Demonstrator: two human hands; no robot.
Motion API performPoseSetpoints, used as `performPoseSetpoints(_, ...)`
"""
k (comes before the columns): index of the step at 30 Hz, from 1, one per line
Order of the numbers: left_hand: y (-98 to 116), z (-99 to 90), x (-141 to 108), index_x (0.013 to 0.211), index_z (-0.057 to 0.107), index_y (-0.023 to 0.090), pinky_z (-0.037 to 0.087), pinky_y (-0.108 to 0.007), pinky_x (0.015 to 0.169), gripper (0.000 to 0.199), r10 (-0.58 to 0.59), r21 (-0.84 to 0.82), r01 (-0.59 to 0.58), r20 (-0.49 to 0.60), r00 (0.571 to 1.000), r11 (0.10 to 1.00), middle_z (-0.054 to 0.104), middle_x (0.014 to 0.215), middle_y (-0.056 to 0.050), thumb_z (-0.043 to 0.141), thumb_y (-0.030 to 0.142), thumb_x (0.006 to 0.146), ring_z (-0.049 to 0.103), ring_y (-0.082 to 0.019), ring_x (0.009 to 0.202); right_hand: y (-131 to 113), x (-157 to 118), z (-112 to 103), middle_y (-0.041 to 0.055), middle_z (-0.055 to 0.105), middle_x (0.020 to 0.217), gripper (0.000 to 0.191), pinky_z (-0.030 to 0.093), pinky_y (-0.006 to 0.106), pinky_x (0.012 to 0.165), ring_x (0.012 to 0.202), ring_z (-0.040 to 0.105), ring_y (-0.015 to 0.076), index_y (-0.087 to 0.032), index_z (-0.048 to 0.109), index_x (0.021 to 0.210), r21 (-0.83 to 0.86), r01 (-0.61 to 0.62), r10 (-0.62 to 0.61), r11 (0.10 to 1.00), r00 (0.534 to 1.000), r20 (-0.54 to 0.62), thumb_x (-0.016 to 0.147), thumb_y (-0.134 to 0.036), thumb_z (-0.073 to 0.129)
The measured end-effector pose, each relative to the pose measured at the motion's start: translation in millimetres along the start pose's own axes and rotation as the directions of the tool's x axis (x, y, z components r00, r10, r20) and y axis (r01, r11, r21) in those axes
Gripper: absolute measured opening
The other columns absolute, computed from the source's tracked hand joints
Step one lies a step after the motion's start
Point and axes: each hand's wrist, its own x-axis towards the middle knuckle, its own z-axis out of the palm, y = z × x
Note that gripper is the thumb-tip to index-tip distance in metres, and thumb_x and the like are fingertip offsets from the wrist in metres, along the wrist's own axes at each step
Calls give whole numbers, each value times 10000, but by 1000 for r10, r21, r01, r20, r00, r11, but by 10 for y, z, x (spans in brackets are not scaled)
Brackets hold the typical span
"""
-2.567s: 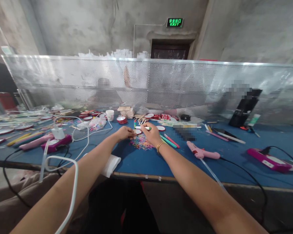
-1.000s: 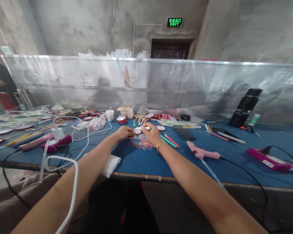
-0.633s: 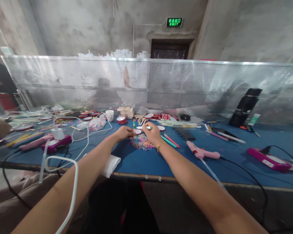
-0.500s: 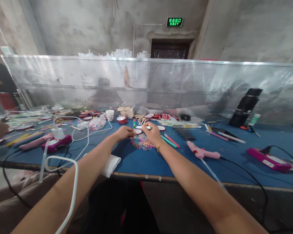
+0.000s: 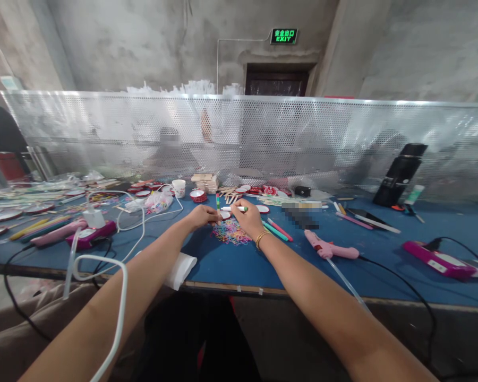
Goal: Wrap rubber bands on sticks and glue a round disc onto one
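Note:
My left hand pinches a small upright stick with green and red bands on it. In my right hand is a white marker with a green end, its other end pointing left at the stick. Below and between both hands lies a pile of colourful rubber bands on the blue table. A red pen and a teal pen rest right of my right hand.
A pink glue gun lies at the right with its cord, near a magenta power strip. White cables loop by my left forearm. A paper cup and wooden pieces stand behind. A perforated metal screen borders the back.
A red band now shows at the top of the stick in my left hand. At the far left, another person's hand has left the table. My hands have barely moved.

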Motion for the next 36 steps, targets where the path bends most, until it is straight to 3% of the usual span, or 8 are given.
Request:
performPoseSetpoints(7,68,23,-40,611,688,113,257,-219,430,333,-15,7,15,-2,1000,1000,581,501,-16,786,430,586,460,-77,464,-1,1,17,-12,621,683,197,402,233,616,636,536,137,-198,587,724,37,-6,5,999,1000,31,813,-333,475)
performPoseSetpoints(16,30,14,-15,622,691,109,258,-215,441,320,-5,-2,5,-10,1000,1000,610,546,-27,778,416,591,473,-76,482,-3,6,-5,-17,598,668,198,397,232,638,646,535,133,-195,570,682,-2,12,-12,1000,1000,-9,813,-313,479)
performPoseSetpoints(21,85,31,-50,590,690,114,258,-222,431,316,-13,2,13,-12,1000,1000,559,467,-10,791,414,577,434,-74,452,-3,3,11,-16,617,680,198,396,232,626,638,534,135,-199,585,715,8,4,-4,1000,1000,21,818,-324,472)
performPoseSetpoints(36,41,22,-29,608,694,118,266,-218,441,314,-11,7,11,-7,1000,1000,573,499,-12,780,420,594,455,-77,467,-6,0,8,-10,628,699,201,412,231,636,655,553,138,-199,589,726,20,-8,7,1000,1000,16,819,-336,475)
